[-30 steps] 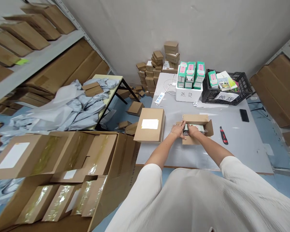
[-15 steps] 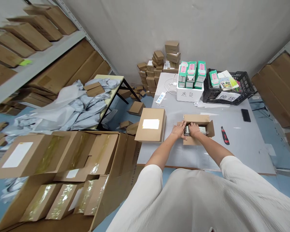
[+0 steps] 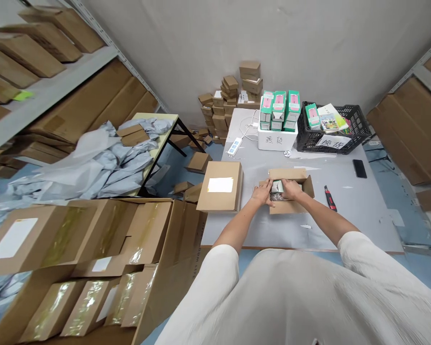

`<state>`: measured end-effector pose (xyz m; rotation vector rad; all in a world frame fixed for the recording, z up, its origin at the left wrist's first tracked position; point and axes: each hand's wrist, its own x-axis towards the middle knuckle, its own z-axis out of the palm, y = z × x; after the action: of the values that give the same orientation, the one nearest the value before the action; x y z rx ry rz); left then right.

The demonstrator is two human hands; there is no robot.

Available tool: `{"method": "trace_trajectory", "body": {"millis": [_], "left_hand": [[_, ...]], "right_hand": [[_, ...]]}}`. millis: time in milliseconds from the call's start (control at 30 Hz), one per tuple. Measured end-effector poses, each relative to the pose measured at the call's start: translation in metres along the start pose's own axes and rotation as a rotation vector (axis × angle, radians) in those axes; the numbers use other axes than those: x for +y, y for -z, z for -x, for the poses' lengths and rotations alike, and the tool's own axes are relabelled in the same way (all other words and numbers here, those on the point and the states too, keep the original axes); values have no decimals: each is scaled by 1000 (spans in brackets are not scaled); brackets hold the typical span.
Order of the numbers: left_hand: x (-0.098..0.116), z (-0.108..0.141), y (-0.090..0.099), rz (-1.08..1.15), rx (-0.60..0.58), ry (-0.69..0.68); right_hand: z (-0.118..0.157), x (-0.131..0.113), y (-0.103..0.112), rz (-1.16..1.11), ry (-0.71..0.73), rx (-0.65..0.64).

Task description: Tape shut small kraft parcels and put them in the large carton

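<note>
The person's left hand point(image 3: 262, 192) lies at the left end of an open carton point(image 3: 287, 208), thumb set apart from the other fingers, which are spread against that end. The right hand point(image 3: 291, 189) reaches down into the same carton, its fingers bent over the contents; whether they pinch anything or only press cannot be told, since the fingertips are hidden. Between the two sets of fingers, inside the carton, shows a pale item point(image 3: 277, 186), with clear plastic wrapping point(image 3: 276, 197) on the side of it nearer the person. The carton's flaps stand open around the fingers, and the grey table point(image 3: 352, 225) spreads beneath. Left of the left fingers sits a closed box point(image 3: 221, 201) bearing a white label point(image 3: 220, 185). To the right of the right fingers lies a red-and-black cutter point(image 3: 330, 198), with a dark phone point(image 3: 359, 168) farther out on that side. Beyond the fingers, toward the wall, stand a white bin point(image 3: 277, 142) of green-and-pink boxes point(image 3: 279, 106) and, farther right, a black crate point(image 3: 359, 130). A power strip point(image 3: 234, 146) lies beyond the left fingers, off to their left.
</note>
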<state>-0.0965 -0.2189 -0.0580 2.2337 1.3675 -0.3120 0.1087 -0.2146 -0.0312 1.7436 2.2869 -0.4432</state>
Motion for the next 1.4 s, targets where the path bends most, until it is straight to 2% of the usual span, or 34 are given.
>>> {"method": "trace_trajectory", "body": {"millis": [367, 567, 900, 1067, 1233, 1400], "left_hand": [[1, -2, 3, 25, -24, 58], [3, -2, 5, -3, -15, 89], [4, -2, 8, 37, -12, 116], [4, -4, 9, 70, 0, 128], [3, -14, 15, 109, 21, 153], [-4, -37, 31, 102, 76, 194]], "right_hand": [[26, 28, 36, -330, -19, 223], [31, 35, 56, -467, 9, 400], [31, 58, 84, -710, -76, 538], [31, 62, 97, -783, -93, 654], [36, 64, 107, -889, -90, 743], [42, 69, 107, -1036, -41, 820]]}}
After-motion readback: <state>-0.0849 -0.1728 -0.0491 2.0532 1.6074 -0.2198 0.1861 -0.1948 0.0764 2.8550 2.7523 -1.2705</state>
